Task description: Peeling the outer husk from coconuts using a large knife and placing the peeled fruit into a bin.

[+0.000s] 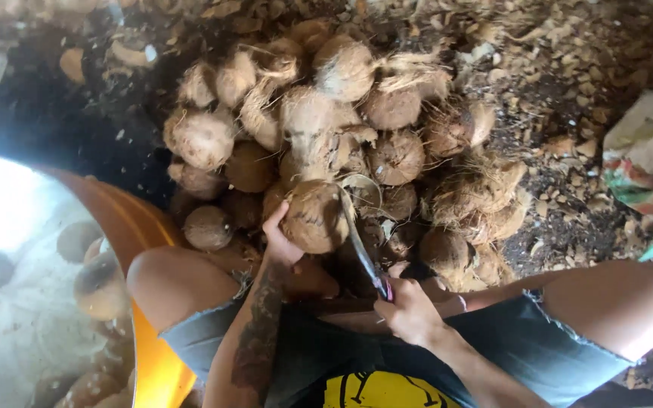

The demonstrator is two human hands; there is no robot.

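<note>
Nearest: right hand (pixel 411 310), fingers curled tight around handle of long curved metal blade (pixel 358 240). Left hand (pixel 281 236), fingers wrapped on side of round brown husked coconut (pixel 313 217), blade edge touching its right flank. Beyond, heap of fibrous brown coconuts (pixel 319 128) on dirt ground; orange plastic tub (pixel 141 227) at left.

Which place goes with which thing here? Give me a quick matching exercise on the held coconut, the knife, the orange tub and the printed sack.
Things:
1. held coconut
2. knife
3. orange tub
4. printed sack

Places:
A. far right edge, on the littered ground
B. in the left hand, before the pile
C. lower left, with coconuts in water
D. in the right hand, blade against the husk

Pairs: 1-B, 2-D, 3-C, 4-A
</note>
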